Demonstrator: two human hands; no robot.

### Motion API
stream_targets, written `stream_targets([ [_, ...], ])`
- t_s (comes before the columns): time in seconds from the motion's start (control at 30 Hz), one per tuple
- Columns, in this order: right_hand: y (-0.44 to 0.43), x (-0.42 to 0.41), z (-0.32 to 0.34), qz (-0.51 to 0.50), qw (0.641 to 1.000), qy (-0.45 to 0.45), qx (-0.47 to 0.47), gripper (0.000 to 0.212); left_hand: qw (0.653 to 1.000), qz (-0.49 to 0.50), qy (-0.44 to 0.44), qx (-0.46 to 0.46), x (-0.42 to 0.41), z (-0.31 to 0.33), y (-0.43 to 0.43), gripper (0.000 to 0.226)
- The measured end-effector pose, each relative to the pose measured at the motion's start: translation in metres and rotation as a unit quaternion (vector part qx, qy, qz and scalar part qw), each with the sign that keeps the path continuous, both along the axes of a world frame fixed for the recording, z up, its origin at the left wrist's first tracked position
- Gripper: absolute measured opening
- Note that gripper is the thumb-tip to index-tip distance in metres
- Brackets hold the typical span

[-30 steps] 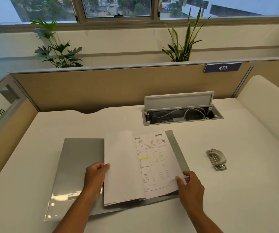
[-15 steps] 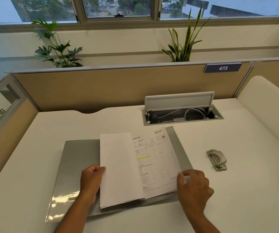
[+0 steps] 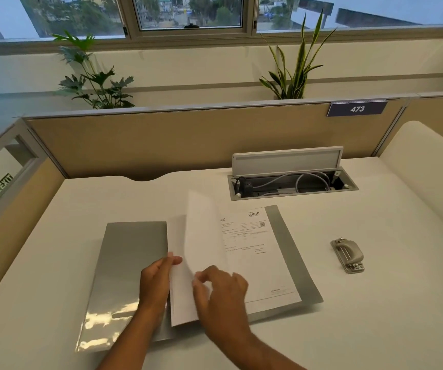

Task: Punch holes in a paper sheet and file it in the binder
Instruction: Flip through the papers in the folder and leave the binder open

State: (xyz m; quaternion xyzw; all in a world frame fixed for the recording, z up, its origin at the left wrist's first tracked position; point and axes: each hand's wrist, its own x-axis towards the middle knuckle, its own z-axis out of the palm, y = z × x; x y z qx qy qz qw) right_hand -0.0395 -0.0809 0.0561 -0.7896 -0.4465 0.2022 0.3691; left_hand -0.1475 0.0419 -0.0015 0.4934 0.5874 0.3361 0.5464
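A grey binder (image 3: 132, 260) lies open on the white desk. Printed sheets (image 3: 257, 263) lie on its right half. Turned-over white pages (image 3: 188, 268) stand up at the spine, seen from their blank backs. My left hand (image 3: 156, 281) holds those pages at their left edge, thumb in front. My right hand (image 3: 220, 292) is at the lower part of the raised pages, fingers curled, blurred by motion; I cannot tell whether it pinches a sheet. A metal hole punch (image 3: 348, 255) sits on the desk to the right of the binder, apart from both hands.
An open cable tray (image 3: 292, 182) with a raised lid is set into the desk behind the binder. A tan partition (image 3: 188, 140) closes the desk at the back and left. Two plants stand beyond it.
A printed sheet has been flipped from the right stack over to the left. My right hand moved left from the binder's right edge to the raised pages. A different printed page now lies on top.
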Motion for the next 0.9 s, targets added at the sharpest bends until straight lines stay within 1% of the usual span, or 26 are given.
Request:
stream_targets([
  [0.03, 0.003, -0.005, -0.002, 0.02, 1.0, -0.002, -0.02, 0.012, 1.0, 0.008, -0.014, -0.014, 0.0, 0.0, 0.001, 0.039],
  [0.07, 0.005, -0.009, -0.004, 0.04, 0.998, -0.004, -0.043, 0.015, 0.999, 0.011, -0.021, -0.023, 0.0, 0.0, 0.002, 0.045],
  [0.1, 0.007, -0.012, -0.007, 0.057, 0.996, -0.004, -0.068, 0.017, 0.999, 0.011, -0.023, -0.026, 0.0, 0.001, 0.002, 0.045],
  [0.17, 0.008, -0.014, -0.012, 0.091, 0.991, -0.002, -0.097, 0.026, 1.0, 0.004, -0.01, -0.019, -0.001, -0.001, 0.003, 0.036],
  [0.2, 0.007, -0.012, -0.015, 0.105, 0.99, 0.007, -0.098, 0.034, 1.0, -0.004, 0.002, -0.014, -0.002, -0.003, 0.003, 0.03],
  [0.27, 0.003, -0.003, -0.02, 0.112, 0.99, 0.021, -0.088, 0.058, 1.0, -0.014, 0.018, -0.021, -0.005, -0.008, 0.004, 0.021],
  [0.3, -0.001, 0.005, -0.023, 0.101, 0.992, 0.024, -0.074, 0.067, 0.999, -0.016, 0.019, -0.029, -0.007, -0.011, 0.004, 0.02],
  [0.33, -0.007, 0.014, -0.026, 0.075, 0.995, 0.023, -0.056, 0.071, 0.999, -0.016, 0.018, -0.034, -0.008, -0.013, 0.005, 0.022],
  [0.4, -0.021, 0.035, -0.04, -0.007, 1.0, -0.019, -0.011, 0.072, 0.999, -0.013, 0.015, -0.038, -0.01, -0.016, 0.006, 0.025],
  [0.43, -0.03, 0.045, -0.047, -0.051, 0.997, -0.051, 0.0, 0.077, 0.999, -0.012, 0.014, -0.041, -0.01, -0.017, 0.006, 0.024],
  [0.47, -0.04, 0.054, -0.053, -0.093, 0.993, -0.074, -0.011, 0.084, 0.999, -0.011, 0.013, -0.044, -0.009, -0.018, 0.006, 0.023],
  [0.57, -0.067, 0.07, -0.069, -0.172, 0.973, -0.096, -0.118, 0.11, 0.999, -0.012, 0.017, -0.049, -0.011, -0.023, 0.006, 0.022],
  [0.67, -0.081, 0.071, -0.085, -0.198, 0.953, -0.144, -0.179, 0.121, 0.998, -0.012, 0.016, -0.052, -0.013, -0.03, 0.007, 0.03],
  [0.8, -0.076, 0.067, -0.096, -0.163, 0.937, -0.105, -0.29, 0.12, 0.998, -0.018, 0.017, -0.055, -0.013, -0.035, 0.006, 0.037],
  [0.9, -0.071, 0.069, -0.115, -0.163, 0.937, -0.124, -0.282, 0.119, 0.998, -0.022, 0.021, -0.05, -0.012, -0.036, 0.006, 0.028],
])
